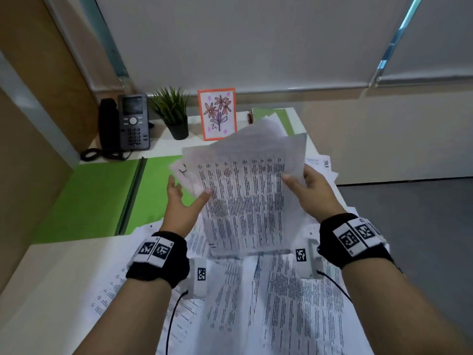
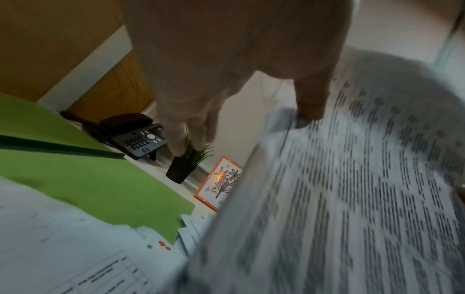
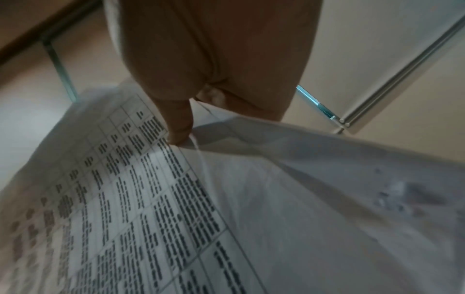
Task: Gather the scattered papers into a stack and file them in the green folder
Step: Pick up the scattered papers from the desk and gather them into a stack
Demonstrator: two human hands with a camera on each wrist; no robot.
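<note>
A bundle of printed papers (image 1: pixel 245 201) hangs tilted in the air over the desk. My right hand (image 1: pixel 299 180) pinches its right edge, thumb (image 3: pixel 180 127) on the printed front sheet and fingers behind. My left hand (image 1: pixel 189 193) is at the bundle's left edge with straight fingers, only its thumb (image 2: pixel 310 105) touching the paper (image 2: pixel 352 199). The green folder (image 1: pixel 102 196) lies spread flat on the desk to the left, also visible in the left wrist view (image 2: pixel 88 189). More loose sheets (image 1: pixel 268 303) cover the desk below my wrists.
At the back stand a desk phone (image 1: pixel 128 124), a small potted plant (image 1: pixel 174 111) and an orange-framed flower picture (image 1: pixel 217 114). Another green folder (image 1: pixel 281 116) lies at the back right under papers. The desk edge and the floor are on the right; a wooden partition is on the left.
</note>
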